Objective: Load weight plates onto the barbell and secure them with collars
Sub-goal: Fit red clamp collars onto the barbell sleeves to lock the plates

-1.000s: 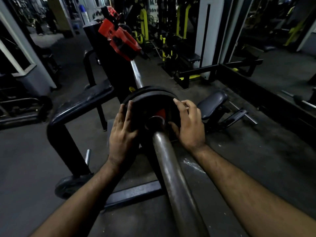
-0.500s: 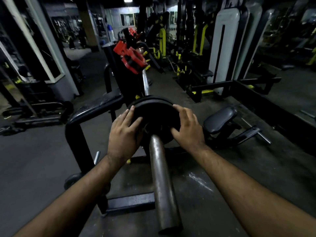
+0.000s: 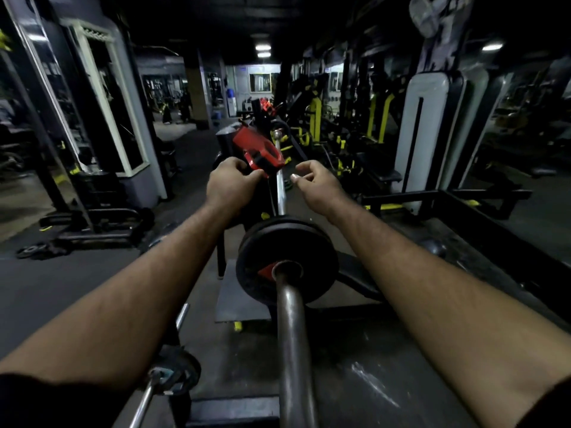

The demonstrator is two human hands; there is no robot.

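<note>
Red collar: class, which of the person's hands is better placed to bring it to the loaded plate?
Left. The left hand already touches the red collar, while the right hand is beside it, empty.

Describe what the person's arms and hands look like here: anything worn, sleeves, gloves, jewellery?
Both forearms are bare. The left hand and right hand wear no gloves, and no rings, watch or bands show. Dark fabric, probably short sleeves, shows only at the bottom corners of the frame.

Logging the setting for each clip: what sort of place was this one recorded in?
Almost certainly a commercial gym, dimly lit. A barbell carrying a black weight plate runs away from the camera, yellow-and-black exercise machines line the aisle behind, and the left hand touches a red collar.
</note>
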